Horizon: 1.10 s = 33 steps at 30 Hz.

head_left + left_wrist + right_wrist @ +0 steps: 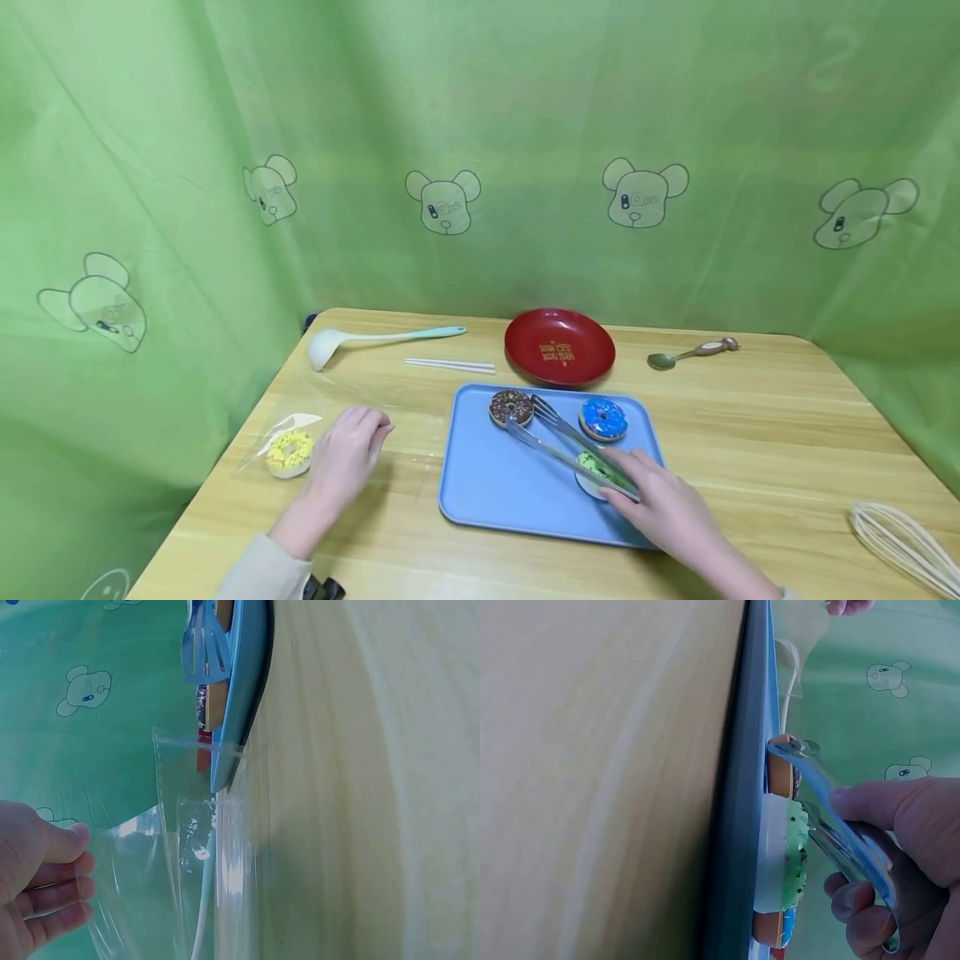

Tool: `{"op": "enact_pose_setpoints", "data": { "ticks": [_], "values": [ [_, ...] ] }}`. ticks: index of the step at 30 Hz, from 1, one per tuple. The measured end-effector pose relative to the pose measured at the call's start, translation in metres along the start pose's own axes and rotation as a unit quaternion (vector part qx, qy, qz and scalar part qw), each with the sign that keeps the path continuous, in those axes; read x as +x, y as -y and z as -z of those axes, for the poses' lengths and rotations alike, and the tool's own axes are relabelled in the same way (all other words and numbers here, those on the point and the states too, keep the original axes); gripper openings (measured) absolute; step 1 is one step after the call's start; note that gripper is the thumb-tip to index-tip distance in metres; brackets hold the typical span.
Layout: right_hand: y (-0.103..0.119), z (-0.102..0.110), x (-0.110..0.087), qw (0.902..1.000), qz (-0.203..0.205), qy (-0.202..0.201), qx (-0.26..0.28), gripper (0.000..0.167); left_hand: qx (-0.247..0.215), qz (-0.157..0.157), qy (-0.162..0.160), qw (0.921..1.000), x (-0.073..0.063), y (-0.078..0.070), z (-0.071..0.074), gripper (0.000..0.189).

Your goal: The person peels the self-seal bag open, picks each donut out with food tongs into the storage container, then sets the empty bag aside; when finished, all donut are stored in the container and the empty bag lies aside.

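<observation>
My right hand [663, 504] grips metal tongs [558, 450] over the blue tray [495, 492]. The tong tips reach the chocolate doughnut [504, 408] with sprinkles; in the right wrist view they stand at its sides, though how firmly they press cannot be told. Under the tongs lies a green doughnut [795, 859], partly covered in the head view. A blue doughnut [602, 419] sits at the tray's back right. My left hand [348, 454] pinches a clear plastic bag [135, 877] between thumb and fingers. Beside that hand is a yellow doughnut [289, 452], with clear plastic around it.
Behind the tray stands a red plate [558, 346]. A ladle [375, 337] and white chopsticks [450, 365] lie at the back left, a spoon [693, 353] at the back right. A whisk [903, 546] rests near the right edge. Green curtains [525, 125] surround the table.
</observation>
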State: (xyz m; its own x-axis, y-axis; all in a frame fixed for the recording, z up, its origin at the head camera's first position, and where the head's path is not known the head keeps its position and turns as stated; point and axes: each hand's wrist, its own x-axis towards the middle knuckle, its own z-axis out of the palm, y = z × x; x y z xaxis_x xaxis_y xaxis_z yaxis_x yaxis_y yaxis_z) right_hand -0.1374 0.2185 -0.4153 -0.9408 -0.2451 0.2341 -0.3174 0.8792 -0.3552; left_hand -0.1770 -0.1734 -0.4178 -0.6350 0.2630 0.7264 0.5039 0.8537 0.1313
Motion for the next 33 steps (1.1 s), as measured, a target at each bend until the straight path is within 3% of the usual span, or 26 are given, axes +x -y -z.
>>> {"op": "enact_pose_setpoints", "data": {
  "ticks": [14, 25, 33],
  "values": [
    [0.000, 0.004, 0.003, 0.9983, -0.044, 0.038, -0.007, 0.055, -0.001, 0.005, 0.001, 1.0000, -0.001, 0.000, -0.001, 0.014],
    [-0.004, 0.013, -0.006, 0.9996, -0.009, -0.015, 0.022, 0.058, -0.006, 0.016, 0.010, 0.9998, -0.002, -0.001, -0.001, 0.012],
    [0.018, -0.001, 0.005, 0.9976, 0.046, -0.014, 0.050, 0.057, -0.013, 0.021, 0.010, 0.9996, -0.001, -0.002, -0.002, 0.013]
  ]
}}
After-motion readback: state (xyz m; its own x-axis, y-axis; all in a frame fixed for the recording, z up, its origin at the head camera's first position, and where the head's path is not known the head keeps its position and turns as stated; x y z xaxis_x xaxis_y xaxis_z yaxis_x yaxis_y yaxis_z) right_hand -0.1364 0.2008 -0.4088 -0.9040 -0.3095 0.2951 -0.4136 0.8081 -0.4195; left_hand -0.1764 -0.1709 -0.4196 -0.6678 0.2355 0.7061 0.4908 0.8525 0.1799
